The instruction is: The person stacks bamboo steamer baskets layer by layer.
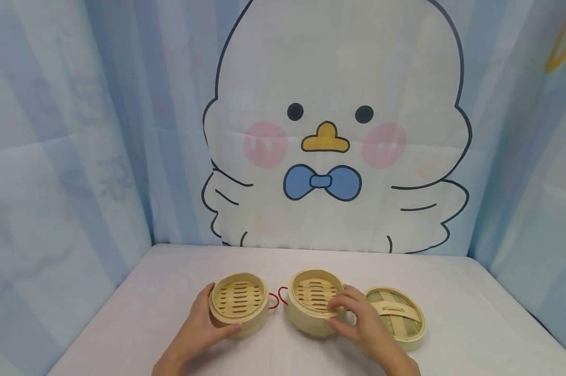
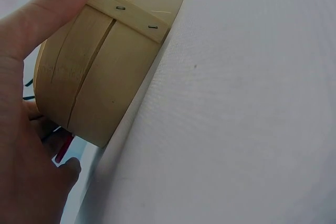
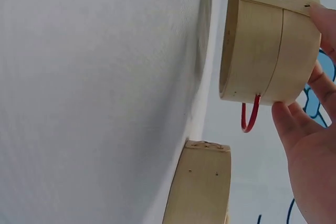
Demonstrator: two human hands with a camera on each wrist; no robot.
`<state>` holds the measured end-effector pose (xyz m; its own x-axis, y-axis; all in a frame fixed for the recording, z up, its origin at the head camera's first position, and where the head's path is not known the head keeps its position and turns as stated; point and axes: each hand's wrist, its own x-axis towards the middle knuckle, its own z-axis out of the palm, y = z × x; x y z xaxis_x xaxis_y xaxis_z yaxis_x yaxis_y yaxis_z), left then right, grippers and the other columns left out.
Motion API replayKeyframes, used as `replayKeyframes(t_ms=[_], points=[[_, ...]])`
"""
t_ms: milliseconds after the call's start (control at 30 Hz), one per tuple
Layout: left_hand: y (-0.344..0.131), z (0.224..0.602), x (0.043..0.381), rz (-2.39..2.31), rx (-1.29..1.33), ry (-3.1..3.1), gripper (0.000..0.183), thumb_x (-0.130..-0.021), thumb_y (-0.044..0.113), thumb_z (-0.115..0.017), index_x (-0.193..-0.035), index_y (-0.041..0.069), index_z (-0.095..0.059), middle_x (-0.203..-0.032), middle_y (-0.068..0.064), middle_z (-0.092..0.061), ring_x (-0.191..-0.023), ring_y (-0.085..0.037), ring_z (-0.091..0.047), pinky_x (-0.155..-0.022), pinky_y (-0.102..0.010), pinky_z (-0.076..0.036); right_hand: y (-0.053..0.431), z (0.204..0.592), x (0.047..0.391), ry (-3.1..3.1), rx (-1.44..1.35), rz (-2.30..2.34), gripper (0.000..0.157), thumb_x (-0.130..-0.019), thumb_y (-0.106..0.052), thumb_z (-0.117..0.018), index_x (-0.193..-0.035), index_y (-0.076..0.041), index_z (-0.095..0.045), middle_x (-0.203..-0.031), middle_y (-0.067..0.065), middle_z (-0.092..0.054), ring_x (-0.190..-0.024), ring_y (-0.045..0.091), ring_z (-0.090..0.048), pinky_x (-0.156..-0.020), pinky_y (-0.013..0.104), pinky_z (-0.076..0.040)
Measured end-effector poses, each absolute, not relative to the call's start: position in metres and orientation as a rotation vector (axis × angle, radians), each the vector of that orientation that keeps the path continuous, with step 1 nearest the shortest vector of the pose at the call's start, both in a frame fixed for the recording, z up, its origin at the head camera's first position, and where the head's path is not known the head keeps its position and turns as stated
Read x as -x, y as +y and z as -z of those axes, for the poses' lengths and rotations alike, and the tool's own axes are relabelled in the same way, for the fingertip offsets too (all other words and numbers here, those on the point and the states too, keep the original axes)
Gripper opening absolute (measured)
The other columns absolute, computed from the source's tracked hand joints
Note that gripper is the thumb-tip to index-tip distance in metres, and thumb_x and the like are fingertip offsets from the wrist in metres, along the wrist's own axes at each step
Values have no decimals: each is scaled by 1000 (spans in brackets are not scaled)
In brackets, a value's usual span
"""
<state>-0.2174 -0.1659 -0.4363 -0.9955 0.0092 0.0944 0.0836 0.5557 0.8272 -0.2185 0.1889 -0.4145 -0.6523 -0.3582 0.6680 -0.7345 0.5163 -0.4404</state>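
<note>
Two small round bamboo steamer baskets stand side by side, their slatted floors visible from above. My left hand [image 1: 199,325] grips the left basket [image 1: 254,326], thumb at its near side and fingers round its far left side. In the left wrist view the thumb lies on the stapled band of this basket [image 2: 107,61]. With thumb and fingers, my right hand [image 1: 365,326] holds the right basket [image 1: 308,325] by its right rim. Seen from the right wrist, that basket [image 3: 270,51] is raised off the white tabletop, its bottom edge showing. Red loops [image 1: 274,301] stick out between both baskets.
A woven bamboo steamer lid [image 1: 399,322] with a strap handle lies to the right, partly behind my right hand. The white tabletop [image 1: 471,313] ends at a curtain [image 1: 179,156] printed with a cartoon bird; more curtains hang on both sides.
</note>
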Motion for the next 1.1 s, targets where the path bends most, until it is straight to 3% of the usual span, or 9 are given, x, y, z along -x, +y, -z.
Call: replayKeyframes(t_ms=[200,367,467,567,700,833,933,1100], points=[[-164,434,220,1441,105,-2682,126,-69,42,-93,-154,-9,-16,-155,-35,-24,-144,-51,-22,-114,-64,-20,192,412,223,-2234,-860,-1046,31,-78,-3,-86,-98,-21,-70,-102,-8,-63,-107,23,-59,-79,30,-55],[-164,433,223,1429,129,-2670,125,-69,40,-93,-154,-10,-16,-155,-35,-25,-144,-51,-23,-115,-64,-21,193,408,228,-2219,-846,-1051,31,-79,-2,-85,-98,-21,-70,-103,-8,-63,-109,28,-59,-76,34,-55],[-164,432,223,1431,122,-2673,125,-69,40,-93,-154,-10,-16,-156,-34,-25,-144,-50,-22,-115,-63,-20,192,405,230,-2231,-829,-1051,30,-79,-2,-85,-98,-21,-70,-104,-9,-63,-116,35,-57,-79,34,-55],[-164,432,224,1422,113,-2683,125,-69,41,-93,-154,-10,-16,-155,-34,-25,-144,-50,-23,-115,-63,-21,188,402,231,-2245,-796,-1070,31,-79,-3,-85,-98,-22,-70,-105,-11,-62,-121,37,-55,-91,30,-52],[-163,432,224,1420,104,-2686,125,-69,42,-93,-154,-10,-16,-155,-34,-26,-144,-50,-24,-114,-64,-22,179,399,233,-2187,-806,-1124,31,-78,0,-85,-97,-19,-71,-104,-8,-63,-121,38,-55,-110,21,-34],[-164,434,222,1415,116,-2675,124,-70,39,-93,-153,-11,-17,-154,-35,-26,-143,-51,-24,-114,-64,-22,167,397,235,-2108,-843,-1157,32,-76,1,-86,-97,-17,-71,-103,-3,-64,-122,41,-53,-111,17,-29],[-163,435,220,1406,103,-2679,124,-69,39,-94,-153,-10,-17,-154,-35,-26,-143,-51,-25,-114,-64,-22,156,395,236,-2092,-850,-1171,31,-77,0,-86,-97,-18,-71,-105,-3,-64,-123,40,-52,-111,19,-30],[-163,436,218,1412,73,-2687,125,-68,40,-94,-154,-9,-17,-155,-35,-26,-143,-51,-25,-114,-64,-21,139,391,237,-2094,-871,-1200,28,-78,-2,-86,-97,-17,-71,-106,-4,-63,-126,40,-51,-114,32,-34]])
